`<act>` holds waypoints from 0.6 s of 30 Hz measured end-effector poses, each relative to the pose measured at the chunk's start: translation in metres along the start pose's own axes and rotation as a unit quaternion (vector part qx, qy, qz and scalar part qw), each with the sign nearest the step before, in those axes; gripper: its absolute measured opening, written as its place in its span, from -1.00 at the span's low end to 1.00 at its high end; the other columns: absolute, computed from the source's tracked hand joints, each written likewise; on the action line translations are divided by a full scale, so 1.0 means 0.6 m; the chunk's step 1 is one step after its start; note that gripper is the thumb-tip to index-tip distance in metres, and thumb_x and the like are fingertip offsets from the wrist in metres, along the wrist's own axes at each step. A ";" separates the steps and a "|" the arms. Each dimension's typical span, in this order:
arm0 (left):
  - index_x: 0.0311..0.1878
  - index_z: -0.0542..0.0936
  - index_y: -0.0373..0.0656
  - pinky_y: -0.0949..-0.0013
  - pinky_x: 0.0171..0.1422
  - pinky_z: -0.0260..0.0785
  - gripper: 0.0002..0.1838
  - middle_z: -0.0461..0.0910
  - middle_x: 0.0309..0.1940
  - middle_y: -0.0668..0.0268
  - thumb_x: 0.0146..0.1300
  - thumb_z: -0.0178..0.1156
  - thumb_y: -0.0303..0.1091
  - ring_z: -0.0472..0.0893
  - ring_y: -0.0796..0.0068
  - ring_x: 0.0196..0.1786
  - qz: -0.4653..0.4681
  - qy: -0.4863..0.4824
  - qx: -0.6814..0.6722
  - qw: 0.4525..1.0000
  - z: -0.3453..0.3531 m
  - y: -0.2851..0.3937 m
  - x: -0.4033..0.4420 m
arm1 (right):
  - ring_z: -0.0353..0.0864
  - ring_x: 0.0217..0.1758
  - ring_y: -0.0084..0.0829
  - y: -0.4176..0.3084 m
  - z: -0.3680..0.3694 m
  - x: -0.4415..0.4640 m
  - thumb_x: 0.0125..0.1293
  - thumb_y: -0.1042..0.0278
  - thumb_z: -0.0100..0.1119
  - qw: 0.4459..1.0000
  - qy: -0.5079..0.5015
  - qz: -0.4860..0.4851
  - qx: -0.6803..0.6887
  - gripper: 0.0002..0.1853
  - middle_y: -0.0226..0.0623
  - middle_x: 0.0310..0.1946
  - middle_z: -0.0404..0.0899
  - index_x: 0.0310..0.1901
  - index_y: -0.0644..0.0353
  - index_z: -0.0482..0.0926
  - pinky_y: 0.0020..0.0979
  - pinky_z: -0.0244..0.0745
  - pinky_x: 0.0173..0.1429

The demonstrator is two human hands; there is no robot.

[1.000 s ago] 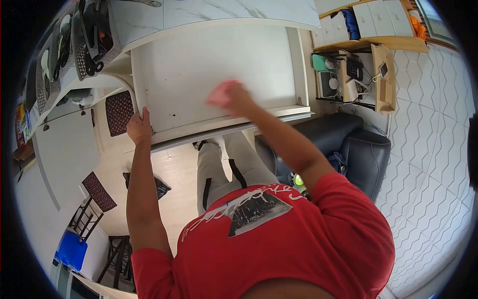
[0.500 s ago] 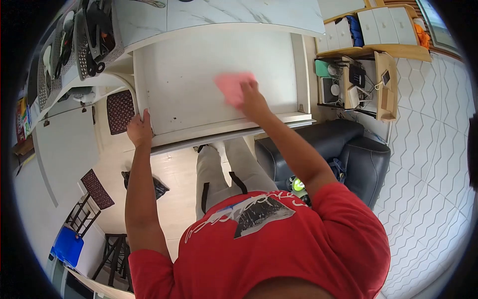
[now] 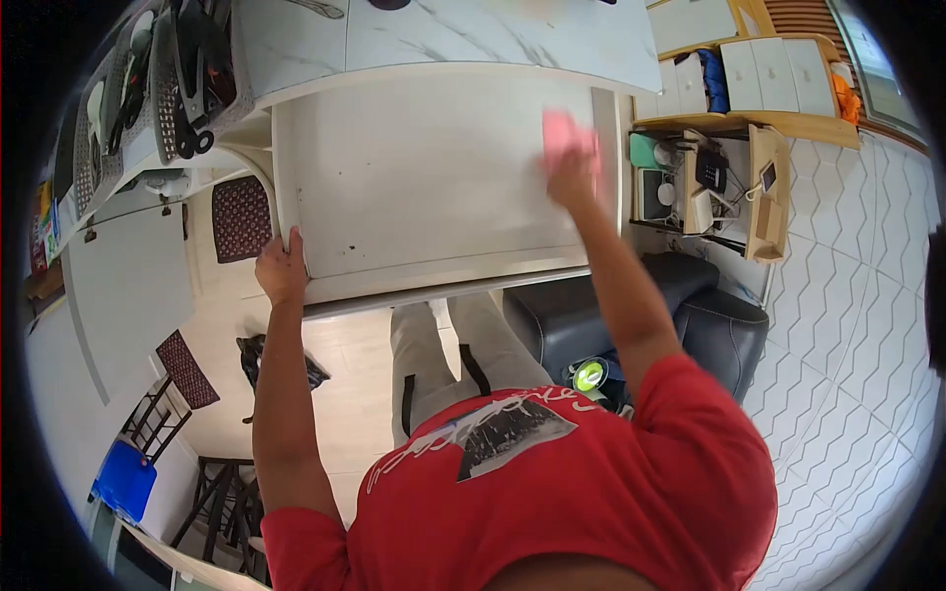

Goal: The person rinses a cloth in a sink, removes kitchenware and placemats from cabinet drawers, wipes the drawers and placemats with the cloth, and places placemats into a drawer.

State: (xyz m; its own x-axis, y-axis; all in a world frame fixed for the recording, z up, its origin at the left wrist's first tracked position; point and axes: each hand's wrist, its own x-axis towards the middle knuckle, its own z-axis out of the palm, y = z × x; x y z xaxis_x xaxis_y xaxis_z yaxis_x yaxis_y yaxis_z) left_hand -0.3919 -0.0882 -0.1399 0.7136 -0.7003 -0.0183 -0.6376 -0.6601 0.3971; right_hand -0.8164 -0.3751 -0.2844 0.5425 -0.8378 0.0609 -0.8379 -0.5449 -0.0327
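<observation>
A white drawer (image 3: 434, 187) is pulled out below the marble-patterned countertop, with a few dark specks on its floor. My right hand (image 3: 572, 185) holds a pink cloth (image 3: 570, 138) at the drawer's right side, close to the side wall; both are blurred by motion. At the drawer's front left corner, my left hand (image 3: 283, 268) grips the edge, fingers wrapped over it and thumb pointing up.
Utensils fill the grey perforated baskets (image 3: 239, 74) at upper left. The marble-patterned countertop (image 3: 473, 37) lies beyond the drawer. A black leather seat (image 3: 562, 315) stands at the right, below an open wooden cabinet (image 3: 769, 197). Dark stools (image 3: 222, 507) stand at lower left.
My right hand has swept the pink cloth from the drawer's middle to its right side. My left hand stays on the front left corner. The view has shifted slightly.
</observation>
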 end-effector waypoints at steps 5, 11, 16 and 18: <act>-0.67 0.43 -0.27 0.14 -0.51 0.28 -0.55 0.43 -0.69 0.06 0.13 0.10 -0.07 0.47 0.04 -0.59 -0.003 0.001 0.016 1.000 0.006 -0.007 -0.006 | -0.09 0.25 0.36 -0.111 -0.190 -0.043 0.14 -0.01 0.05 0.960 -0.185 0.139 0.159 -0.22 0.40 0.15 -0.01 0.09 0.63 0.08 0.30 -0.28 0.23; -0.73 0.34 -0.25 0.15 -0.55 0.25 -0.54 0.38 -0.74 0.07 0.11 0.14 -0.11 0.43 0.03 -0.63 -0.004 0.009 -0.006 1.000 -0.005 0.006 -0.009 | 0.31 0.05 0.11 -0.005 -0.080 0.301 0.03 0.21 0.14 0.994 0.037 0.001 -0.104 -0.55 0.05 -0.03 0.36 -0.07 0.28 0.39 0.06 0.23 0.05; -0.72 0.34 -0.26 0.17 -0.56 0.23 -0.58 0.38 -0.74 0.10 0.10 0.16 -0.18 0.41 0.07 -0.65 -0.028 -0.001 -0.028 0.999 -0.012 0.017 -0.008 | 0.35 0.01 0.04 -0.141 -0.095 0.432 0.01 0.27 0.15 0.815 -0.164 0.271 0.485 -0.63 -0.02 -0.10 0.41 -0.15 0.27 0.42 -0.01 0.26 0.03; -0.72 0.35 -0.26 0.18 -0.55 0.23 -0.58 0.39 -0.72 0.11 0.11 0.15 -0.18 0.42 0.08 -0.64 -0.035 -0.005 -0.039 0.999 -0.014 0.021 -0.009 | 0.36 0.00 0.01 -0.233 -0.084 0.445 0.00 0.29 0.15 0.800 -0.181 0.232 0.523 -0.66 -0.05 -0.13 0.43 -0.18 0.26 0.43 -0.04 0.27 0.02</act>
State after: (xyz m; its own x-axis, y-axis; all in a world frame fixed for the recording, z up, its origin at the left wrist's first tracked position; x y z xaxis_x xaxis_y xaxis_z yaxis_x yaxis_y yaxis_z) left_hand -0.4014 -0.0903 -0.1271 0.7524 -0.6562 -0.0573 -0.5616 -0.6845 0.4648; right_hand -0.5571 -0.5211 -0.2132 0.3279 -0.8098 -0.4866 -0.5473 0.2570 -0.7965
